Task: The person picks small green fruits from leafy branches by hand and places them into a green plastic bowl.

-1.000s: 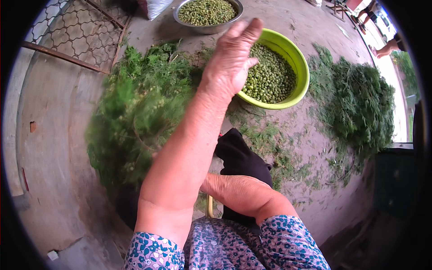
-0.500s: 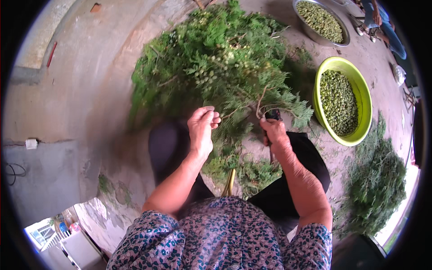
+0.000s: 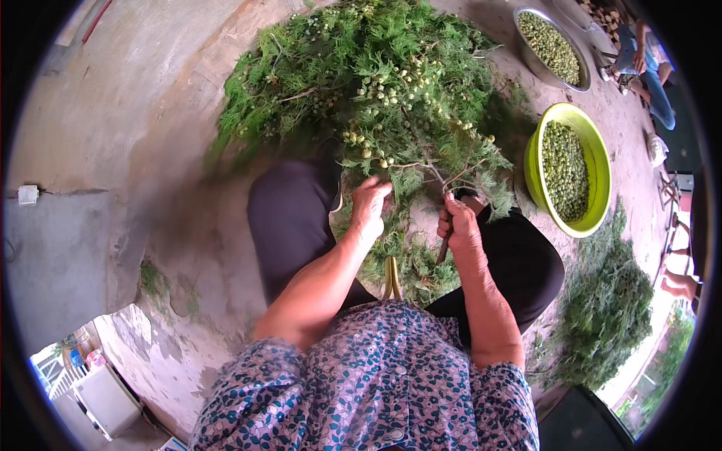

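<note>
Left of the green tub (image 3: 596, 169), the right hand (image 3: 460, 224) wraps a branch's (image 3: 432, 168) stem, probably to steady it; the left hand (image 3: 369, 204), farther from the tub, curls nearby, whether pinching anything I cannot tell.

Roomier at left, crowded far and right.
Your left hand (image 3: 371, 207) could pass left to the floor (image 3: 177, 158) only over your left knee (image 3: 289, 214); the green branches (image 3: 361, 75) block the far side. Between it and your right hand (image 3: 460, 219) lies a gap, with twigs (image 3: 434, 172) across its far end. Your right knee (image 3: 530, 263) and the lime basin (image 3: 599, 161) bar the right.
</note>
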A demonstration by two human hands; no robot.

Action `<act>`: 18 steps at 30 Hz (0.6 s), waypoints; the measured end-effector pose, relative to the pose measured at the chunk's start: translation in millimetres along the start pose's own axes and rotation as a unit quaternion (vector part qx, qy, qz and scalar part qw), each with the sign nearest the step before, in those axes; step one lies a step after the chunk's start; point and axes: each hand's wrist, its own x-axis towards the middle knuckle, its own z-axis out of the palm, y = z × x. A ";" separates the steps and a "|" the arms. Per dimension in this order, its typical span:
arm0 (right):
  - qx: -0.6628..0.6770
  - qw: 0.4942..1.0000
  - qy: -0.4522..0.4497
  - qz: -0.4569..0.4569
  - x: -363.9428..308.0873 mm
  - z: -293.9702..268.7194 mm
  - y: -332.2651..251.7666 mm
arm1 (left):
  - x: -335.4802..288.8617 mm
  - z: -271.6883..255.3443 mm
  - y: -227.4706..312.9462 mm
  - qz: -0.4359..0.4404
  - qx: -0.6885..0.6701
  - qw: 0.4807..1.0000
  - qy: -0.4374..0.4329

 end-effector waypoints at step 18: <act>-0.102 0.993 0.035 0.038 -24.0 10.0 88.8 | -4.6 -25.9 -2.0 0.044 -0.103 0.987 -0.117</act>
